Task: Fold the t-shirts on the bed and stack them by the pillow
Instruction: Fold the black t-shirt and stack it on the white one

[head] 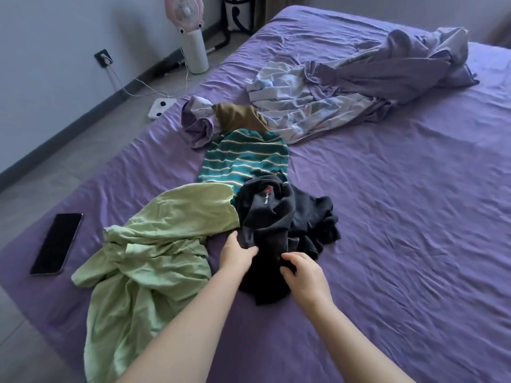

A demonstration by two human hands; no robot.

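Head view: 2 bare arms reach over the purple bed (401, 217).
Left hand (237, 254): thumb pinching the black t-shirt (273, 217).
Right hand (302, 272): fingers curled into its near edge.
Beside: green t-shirt (143, 258), crumpled.
Beyond: striped t-shirt (243, 156), then bedding.

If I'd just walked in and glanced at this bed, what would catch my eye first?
Probably the two bare hands, left hand and right hand, gripping a crumpled black t-shirt in the middle of the purple bed. Beside it on the left sprawls a light green t-shirt, with a teal striped t-shirt just beyond. A dark phone lies near the bed's left edge.
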